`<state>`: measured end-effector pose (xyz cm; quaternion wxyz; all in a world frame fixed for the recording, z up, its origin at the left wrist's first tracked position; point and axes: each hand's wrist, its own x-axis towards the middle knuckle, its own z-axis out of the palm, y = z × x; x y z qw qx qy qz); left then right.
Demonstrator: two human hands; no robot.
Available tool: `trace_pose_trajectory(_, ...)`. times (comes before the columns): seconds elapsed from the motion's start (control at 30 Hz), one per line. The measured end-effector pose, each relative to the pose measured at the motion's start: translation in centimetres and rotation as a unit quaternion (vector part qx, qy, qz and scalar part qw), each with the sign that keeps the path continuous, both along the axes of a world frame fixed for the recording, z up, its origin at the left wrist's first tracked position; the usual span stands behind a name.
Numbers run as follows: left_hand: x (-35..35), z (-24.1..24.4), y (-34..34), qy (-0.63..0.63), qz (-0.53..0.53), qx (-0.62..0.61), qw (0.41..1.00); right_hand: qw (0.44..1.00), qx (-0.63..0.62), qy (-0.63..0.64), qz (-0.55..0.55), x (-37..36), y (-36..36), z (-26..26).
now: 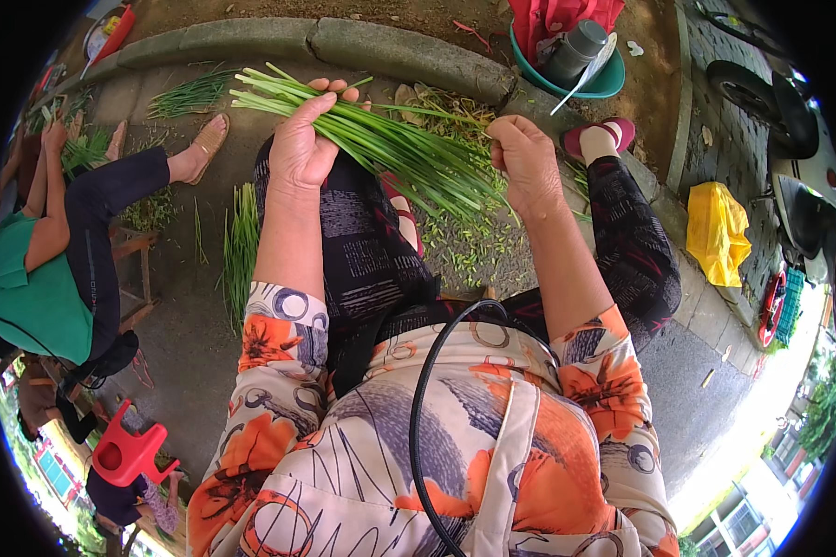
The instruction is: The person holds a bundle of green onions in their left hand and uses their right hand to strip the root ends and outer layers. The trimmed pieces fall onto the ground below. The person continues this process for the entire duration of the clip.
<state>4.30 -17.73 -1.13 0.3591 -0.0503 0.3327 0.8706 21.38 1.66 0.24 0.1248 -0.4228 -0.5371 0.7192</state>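
A bunch of long green stalks, which look like garlic chives (397,150), lies across my left hand (313,136), whose fingers close round it near the pale cut ends. The leafy tips fan out to the right, towards my right hand (526,160). That hand is pinched at the end of a thin yellowish-green blade that reaches out from the bunch. Below, between my feet, trimmed bits of green leaf (470,244) are scattered on the ground. More stalks (240,254) lie on the pavement beside my left forearm.
A stone kerb (411,56) curves across the front. Beyond it stands a teal basin (609,80) with a grey flask (577,52) and red bag. At right are a yellow plastic bag (717,233) and a parked scooter (801,174). A seated person in green (38,278) is at left.
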Motion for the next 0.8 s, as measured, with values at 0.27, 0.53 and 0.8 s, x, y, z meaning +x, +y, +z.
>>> trace_pose_trajectory(0.27,-0.6,-0.5,-0.7,-0.013,0.007,0.043,0.999,0.986,-0.113,-0.052,-0.108,1.0,1.4,-0.9)
trace_pose_trajectory(0.53,-0.4,-0.3,-0.3,-0.013,0.001,0.026,1.000,0.927,0.326,-0.179,0.044,3.8,4.3,-1.7)
trace_pose_trajectory(0.8,-0.5,-0.4,-0.5,-0.004,-0.005,0.013,1.000,0.909,0.378,-0.136,0.112,2.8,1.6,2.0)
